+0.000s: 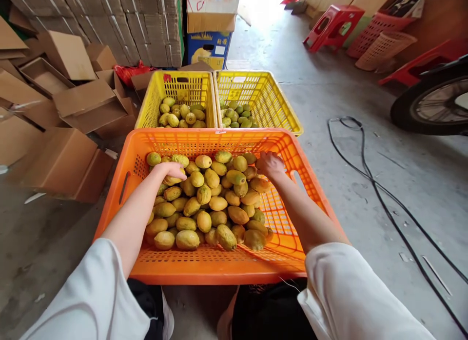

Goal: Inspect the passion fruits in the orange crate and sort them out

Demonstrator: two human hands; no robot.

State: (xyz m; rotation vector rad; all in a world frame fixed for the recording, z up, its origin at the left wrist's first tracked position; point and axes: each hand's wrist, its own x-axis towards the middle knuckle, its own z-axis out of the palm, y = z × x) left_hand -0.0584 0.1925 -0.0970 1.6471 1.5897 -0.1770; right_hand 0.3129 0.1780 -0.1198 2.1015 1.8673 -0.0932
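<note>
An orange plastic crate [219,270] stands before me, holding many oval yellow-green fruits [204,221], some with wrinkled or brownish skin; their exact kind is unclear. At the heap's left side my left hand [171,170] is closed round one fruit [172,181], its fingers partly hidden beneath. My right hand [270,164] reaches to the far right end of the heap, near the crate's back corner. Its fingers are curled downward beside the fruits, and whatever they hold is hidden. Fruits lie mostly left and centre, and the orange mesh shows on the right.
Behind stand two yellow crates, the left one [142,103] with yellowish fruits and the right one [281,103] with greener ones. Cardboard boxes [54,159] are piled left. On the right are a black cable [376,184], a wheel [409,108] and a red stool [334,25].
</note>
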